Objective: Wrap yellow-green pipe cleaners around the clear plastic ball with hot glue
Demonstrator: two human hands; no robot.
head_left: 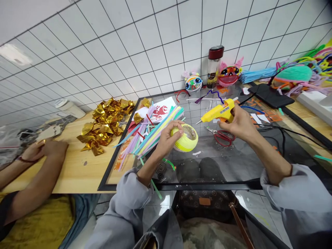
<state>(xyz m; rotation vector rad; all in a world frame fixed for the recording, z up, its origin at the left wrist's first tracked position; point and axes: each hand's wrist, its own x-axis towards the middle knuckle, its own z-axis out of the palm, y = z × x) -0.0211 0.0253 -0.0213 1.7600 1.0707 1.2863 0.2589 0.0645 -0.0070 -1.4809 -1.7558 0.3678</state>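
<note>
My left hand (168,138) curls around a yellow ring (186,139) over the glass, likely steadying its rim toward me, while my right hand (238,121) grips 1 glue gun (218,112), nozzle angled at the ring. Red-handled scissors (221,135) lie beneath the gun; a pipe-cleaner bundle (155,133) crowds my left hand.

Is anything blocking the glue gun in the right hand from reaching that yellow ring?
Nothing visible stands between the glue gun and the yellow ring in the left hand. The red-handled scissors lie on the tabletop nearby, not between them.
</note>
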